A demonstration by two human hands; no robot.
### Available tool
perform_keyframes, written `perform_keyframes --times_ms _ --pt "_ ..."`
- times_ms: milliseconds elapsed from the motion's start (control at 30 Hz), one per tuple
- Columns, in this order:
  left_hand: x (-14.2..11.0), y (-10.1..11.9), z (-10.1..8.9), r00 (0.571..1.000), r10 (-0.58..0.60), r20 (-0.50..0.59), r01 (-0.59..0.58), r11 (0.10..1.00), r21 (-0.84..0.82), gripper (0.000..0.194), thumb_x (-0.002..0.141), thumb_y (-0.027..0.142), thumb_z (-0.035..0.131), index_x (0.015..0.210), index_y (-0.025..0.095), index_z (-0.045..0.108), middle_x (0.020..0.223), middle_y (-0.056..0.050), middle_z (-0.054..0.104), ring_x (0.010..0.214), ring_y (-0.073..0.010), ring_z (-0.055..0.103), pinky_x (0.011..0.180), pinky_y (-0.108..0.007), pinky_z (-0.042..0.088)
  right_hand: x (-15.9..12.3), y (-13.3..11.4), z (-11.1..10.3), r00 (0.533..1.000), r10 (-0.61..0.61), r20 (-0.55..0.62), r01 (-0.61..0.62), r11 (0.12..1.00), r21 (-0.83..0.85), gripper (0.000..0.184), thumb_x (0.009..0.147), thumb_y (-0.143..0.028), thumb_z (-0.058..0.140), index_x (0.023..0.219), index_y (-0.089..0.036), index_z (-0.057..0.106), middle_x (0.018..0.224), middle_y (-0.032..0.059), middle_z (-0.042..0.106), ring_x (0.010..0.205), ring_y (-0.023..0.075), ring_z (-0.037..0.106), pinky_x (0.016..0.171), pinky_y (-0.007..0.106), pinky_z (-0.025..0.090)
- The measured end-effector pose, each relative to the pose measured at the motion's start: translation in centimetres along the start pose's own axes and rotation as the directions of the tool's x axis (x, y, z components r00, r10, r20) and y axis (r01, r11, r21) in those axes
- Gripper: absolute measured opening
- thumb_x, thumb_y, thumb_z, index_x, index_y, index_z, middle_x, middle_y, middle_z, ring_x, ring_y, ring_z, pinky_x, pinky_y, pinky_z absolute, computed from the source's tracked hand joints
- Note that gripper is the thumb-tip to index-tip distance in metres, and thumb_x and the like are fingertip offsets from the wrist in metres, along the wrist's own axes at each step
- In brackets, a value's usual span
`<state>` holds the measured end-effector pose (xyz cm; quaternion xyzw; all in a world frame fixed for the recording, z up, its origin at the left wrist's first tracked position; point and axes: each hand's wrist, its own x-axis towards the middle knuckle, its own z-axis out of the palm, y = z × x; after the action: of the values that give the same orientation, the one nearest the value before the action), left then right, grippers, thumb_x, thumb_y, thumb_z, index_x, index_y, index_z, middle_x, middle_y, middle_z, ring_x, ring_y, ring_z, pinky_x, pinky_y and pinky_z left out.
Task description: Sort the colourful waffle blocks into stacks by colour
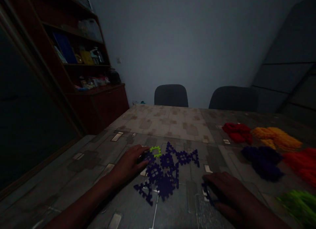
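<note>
A flat group of dark purple notched plastic building pieces, squares and triangles with toothed edges, lies on the table in front of me. Several of them look joined. My left hand is at the group's left edge, thumb and fingers around a purple square piece. Beside those fingertips is a lime-green, open-centred notched piece. To the right, my right hand is low over the table, its fingers and thumb on a dark purple open-frame piece. The hand partly hides that piece.
Along the table's right lie red, yellow, purple, orange and lime-green piles. The table has a patterned cover. Two dark chairs stand behind it. A wooden shelf unit is at left. The room is dim.
</note>
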<state>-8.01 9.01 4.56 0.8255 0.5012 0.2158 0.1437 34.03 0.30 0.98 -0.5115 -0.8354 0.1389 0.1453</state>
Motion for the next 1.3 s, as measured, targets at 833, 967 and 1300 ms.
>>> perform_keyframes --times_ms 833,967,1300 --pt "-0.7 2.0 -4.3 0.939 -0.185 0.291 0.102 0.955 0.280 0.030 0.084 0.040 0.065 0.105 0.020 0.066 0.105 -0.012 0.067 0.098 -0.0336 0.065 0.085 -0.044 0.051 1.1 -0.1 -1.6 0.996 -0.007 -0.086 -0.003 0.992 -0.124 0.048 0.089 -0.033 0.064 0.137 -0.027 0.065 0.137 0.0124 0.066 0.124 0.0365 0.062 0.102 0.058 0.052" --pt "-1.1 1.7 -5.1 0.930 -0.193 0.312 0.113 0.960 0.255 0.035 0.083 0.040 0.065 0.111 0.019 0.066 0.112 -0.013 0.066 0.102 -0.0352 0.066 0.087 -0.046 0.052 0.8 -0.2 -1.0 0.985 -0.002 -0.172 -0.011 0.997 -0.073 0.044 0.094 -0.037 0.060 0.136 -0.028 0.064 0.136 0.0112 0.067 0.123 0.0336 0.062 0.104 0.056 0.051" --pt "-1.4 2.2 -5.3 0.909 0.036 0.416 -0.057 0.998 0.037 0.064 0.079 0.005 0.053 0.138 0.028 0.054 0.146 -0.005 0.058 0.133 -0.0253 0.055 0.114 -0.045 0.041 6.1 -7.7 -3.8 0.980 -0.198 -0.012 0.198 0.979 0.056 0.042 0.091 -0.014 0.054 0.131 -0.025 0.061 0.135 0.0107 0.066 0.122 0.0278 0.061 0.105 0.047 0.048"
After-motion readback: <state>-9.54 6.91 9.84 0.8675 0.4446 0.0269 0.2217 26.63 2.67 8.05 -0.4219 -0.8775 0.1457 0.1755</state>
